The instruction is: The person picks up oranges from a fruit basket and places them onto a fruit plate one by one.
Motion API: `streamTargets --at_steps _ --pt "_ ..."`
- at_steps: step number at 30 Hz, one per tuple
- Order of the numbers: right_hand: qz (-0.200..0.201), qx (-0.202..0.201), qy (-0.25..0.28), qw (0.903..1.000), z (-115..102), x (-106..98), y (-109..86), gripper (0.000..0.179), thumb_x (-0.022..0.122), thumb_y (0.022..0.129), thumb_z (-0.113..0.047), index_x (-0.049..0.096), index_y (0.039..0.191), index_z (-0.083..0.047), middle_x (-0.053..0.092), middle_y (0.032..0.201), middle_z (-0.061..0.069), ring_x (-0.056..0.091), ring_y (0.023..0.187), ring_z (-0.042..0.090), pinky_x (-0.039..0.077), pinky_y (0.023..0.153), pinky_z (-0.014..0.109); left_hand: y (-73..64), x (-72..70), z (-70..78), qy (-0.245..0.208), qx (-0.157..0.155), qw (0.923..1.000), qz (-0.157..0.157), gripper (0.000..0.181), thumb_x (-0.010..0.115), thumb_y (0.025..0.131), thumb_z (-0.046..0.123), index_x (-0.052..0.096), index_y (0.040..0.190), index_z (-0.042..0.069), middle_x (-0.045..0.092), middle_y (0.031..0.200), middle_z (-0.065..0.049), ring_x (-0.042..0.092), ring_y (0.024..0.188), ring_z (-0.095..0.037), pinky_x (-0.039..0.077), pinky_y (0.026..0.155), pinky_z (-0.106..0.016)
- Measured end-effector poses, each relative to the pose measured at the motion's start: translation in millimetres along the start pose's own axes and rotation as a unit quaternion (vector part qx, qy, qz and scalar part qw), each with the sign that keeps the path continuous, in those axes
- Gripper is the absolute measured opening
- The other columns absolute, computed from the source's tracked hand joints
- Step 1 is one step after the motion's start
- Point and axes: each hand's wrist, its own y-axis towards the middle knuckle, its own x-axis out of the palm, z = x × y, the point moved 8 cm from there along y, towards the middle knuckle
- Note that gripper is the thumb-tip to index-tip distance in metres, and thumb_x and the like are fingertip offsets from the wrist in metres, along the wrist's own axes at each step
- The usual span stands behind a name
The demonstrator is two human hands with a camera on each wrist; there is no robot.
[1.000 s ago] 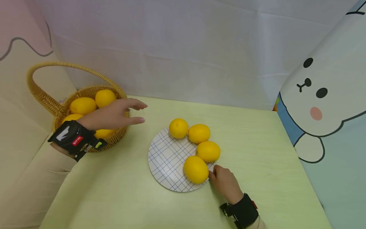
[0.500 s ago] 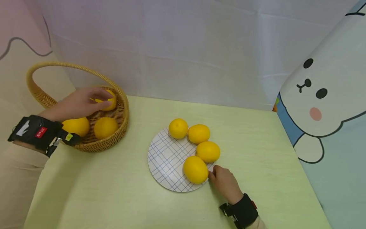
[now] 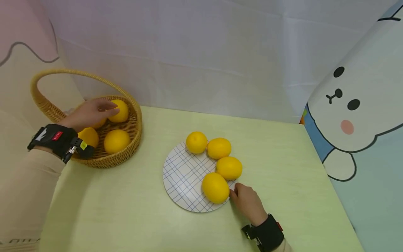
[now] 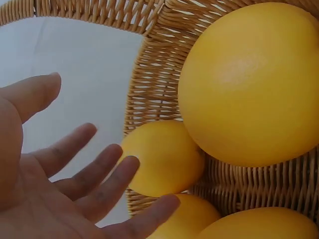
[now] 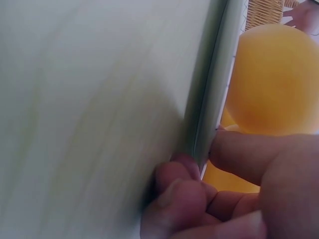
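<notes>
My left hand reaches over the wicker basket, thumb and fingers apart, with fingertips at the far lemon. In the left wrist view its fingers are spread and nearly straight beside several lemons, one large lemon filling the upper right. At the lower right of the plate, white with a blue grid, my right hand pinches the rim. The right wrist view shows the thumb on top of the rim and curled fingers underneath. Several lemons form a curve along the plate's right side.
The basket's tall arched handle rises over its back left side. Another lemon lies in its front part. A pale green table carries everything, with a white cloth hanging behind and a cartoon-printed panel at right.
My left hand has drawn back leftward from beyond the basket's right rim to the far lemon inside it. My right hand and the plate have stayed in place.
</notes>
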Motion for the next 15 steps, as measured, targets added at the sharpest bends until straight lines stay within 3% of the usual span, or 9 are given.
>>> streamTargets --at_steps 4,9,12,15 --pt "0.002 -0.004 0.001 1.0000 -0.9 -0.3 0.0 0.025 0.060 0.091 -0.021 0.049 0.071 -0.010 0.039 0.058 0.000 0.039 0.051 0.015 0.029 0.048 0.026 4.7 10.4 -11.9 -0.002 -0.026 0.9986 -0.046 0.087 0.043 0.090 0.063 0.036 0.142 -0.006 0.035 0.142 -0.034 0.032 0.127 -0.051 0.032 0.098 -0.063" --pt "0.000 -0.002 0.001 1.0000 -0.8 0.3 0.3 0.026 0.060 0.091 -0.022 0.048 0.071 -0.010 0.038 0.058 0.000 0.039 0.051 0.015 0.029 0.048 0.026 4.4 30.6 -17.0 0.031 -0.040 0.9915 -0.120 0.090 0.038 0.091 0.064 0.033 0.143 -0.009 0.033 0.142 -0.037 0.036 0.125 -0.051 0.038 0.095 -0.060" --pt "0.002 -0.005 0.001 1.0000 -1.6 -0.8 0.2 0.026 0.060 0.091 -0.022 0.048 0.071 -0.010 0.038 0.058 0.000 0.039 0.051 0.015 0.029 0.048 0.026 3.9 41.9 -15.1 0.041 -0.028 0.9872 -0.151 0.090 0.036 0.094 0.062 0.028 0.144 -0.012 0.032 0.143 -0.037 0.037 0.125 -0.051 0.038 0.095 -0.061" --pt "0.004 -0.005 0.002 1.0000 -2.0 -2.2 0.1 0.026 0.059 0.091 -0.021 0.048 0.071 -0.010 0.038 0.058 0.000 0.039 0.051 0.015 0.029 0.048 0.026 4.1 50.2 -12.6 0.049 -0.005 0.9858 -0.161 0.090 0.037 0.095 0.059 0.024 0.145 -0.015 0.030 0.144 -0.038 0.035 0.125 -0.052 0.036 0.096 -0.062"
